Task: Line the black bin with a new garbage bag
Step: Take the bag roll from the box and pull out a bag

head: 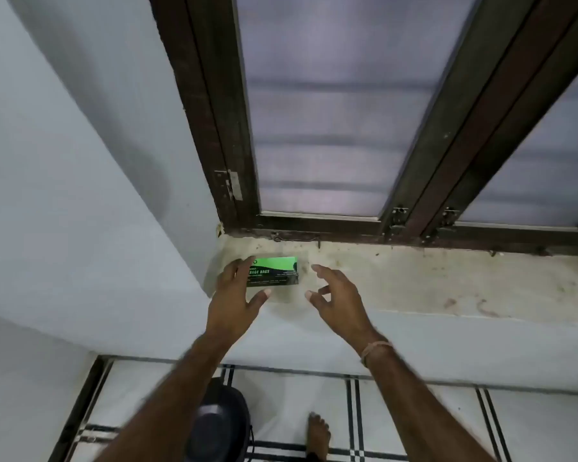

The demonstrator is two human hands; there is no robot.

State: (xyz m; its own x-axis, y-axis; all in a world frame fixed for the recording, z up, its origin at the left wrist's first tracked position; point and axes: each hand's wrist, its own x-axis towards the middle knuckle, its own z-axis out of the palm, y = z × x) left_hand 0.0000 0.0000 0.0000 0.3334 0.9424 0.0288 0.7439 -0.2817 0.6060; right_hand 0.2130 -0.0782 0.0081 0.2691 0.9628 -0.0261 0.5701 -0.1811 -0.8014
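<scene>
A green and black box of garbage bags (276, 271) lies on the stone window sill (414, 281), near its left end. My left hand (236, 295) is spread open at the box's left end, fingers over its edge, thumb below it. My right hand (334, 295) hovers open just right of the box, not touching it. The black bin (219, 425) stands on the floor below, partly hidden by my left forearm.
A dark wooden window frame (411, 155) with frosted panes rises behind the sill. A pale wall (80, 195) closes the left side. The floor is white tile with black lines (354, 415). A bare foot (317, 435) stands right of the bin.
</scene>
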